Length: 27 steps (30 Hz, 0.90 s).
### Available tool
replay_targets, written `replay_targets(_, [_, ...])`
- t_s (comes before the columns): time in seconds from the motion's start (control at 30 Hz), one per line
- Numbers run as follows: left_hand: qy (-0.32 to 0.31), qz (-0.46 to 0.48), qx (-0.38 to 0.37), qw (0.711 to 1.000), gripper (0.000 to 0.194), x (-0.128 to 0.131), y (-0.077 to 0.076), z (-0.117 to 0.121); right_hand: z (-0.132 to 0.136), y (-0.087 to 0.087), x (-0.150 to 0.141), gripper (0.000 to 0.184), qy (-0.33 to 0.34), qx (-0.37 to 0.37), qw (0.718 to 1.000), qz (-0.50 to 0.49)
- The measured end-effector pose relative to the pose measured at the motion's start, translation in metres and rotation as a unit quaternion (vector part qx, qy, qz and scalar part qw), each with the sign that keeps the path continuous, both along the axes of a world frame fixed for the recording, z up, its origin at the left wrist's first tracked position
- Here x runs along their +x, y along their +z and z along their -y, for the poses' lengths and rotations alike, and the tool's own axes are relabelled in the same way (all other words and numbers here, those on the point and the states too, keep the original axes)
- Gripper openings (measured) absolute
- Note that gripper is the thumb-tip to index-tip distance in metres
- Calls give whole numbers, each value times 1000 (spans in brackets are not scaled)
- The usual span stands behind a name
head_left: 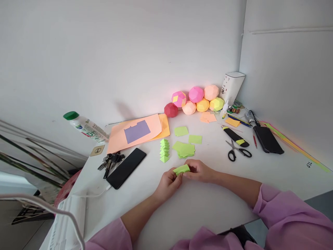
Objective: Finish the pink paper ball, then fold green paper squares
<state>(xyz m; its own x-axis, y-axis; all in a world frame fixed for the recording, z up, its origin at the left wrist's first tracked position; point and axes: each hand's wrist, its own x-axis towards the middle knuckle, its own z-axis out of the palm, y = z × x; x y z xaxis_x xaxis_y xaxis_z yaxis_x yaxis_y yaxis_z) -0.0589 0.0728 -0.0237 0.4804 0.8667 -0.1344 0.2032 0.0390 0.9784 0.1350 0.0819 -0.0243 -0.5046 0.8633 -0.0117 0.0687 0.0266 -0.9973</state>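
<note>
A folded piece of green paper [181,169] is held between my two hands near the front of the white table. My left hand [169,183] pinches its left end and lower edge. The fingers of my right hand [199,171] are closed on its right end. Just beyond lies a pile of green paper pieces [185,150], with two single green pieces [181,131] behind it. Left of the pile stands a row of folded green paper units [164,151], nested one behind another.
Faceted paper balls [196,94] are stacked against the wall. To the right lie scissors [238,150], a cutter knife [236,136] and a black phone [268,139]. On the left are another phone [126,168], keys [111,161], orange sheets [117,139] and a tilted-looking bottle [87,127].
</note>
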Motion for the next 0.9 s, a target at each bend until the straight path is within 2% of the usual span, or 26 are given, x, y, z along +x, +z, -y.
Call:
replay_targets(0.13, [-15,-12,13,1000,34,0,2,0,0,-4,0,25,7,36,999,32])
replay_targets(0.3, [-13,-10,20,1000,33,-1,0,0,-2,2,2,28,20,-27,999,-13])
replay_targets(0.43, [0,50,-29,998,33,-3,-3,-1,-3,5,3,32,13,-82,995,-59])
replay_targets(0.6, [34,126,-32,991,34,-3,1,-1,-4,4,3,32,-14,-90,994,-65])
replay_targets(0.77, [22,77,-26,996,36,-2,2,-2,-1,4,1,32,7,-67,997,-33])
replay_targets(0.9, [29,59,-14,998,38,-2,-1,-3,0,5,0,31,-21,-77,997,-20])
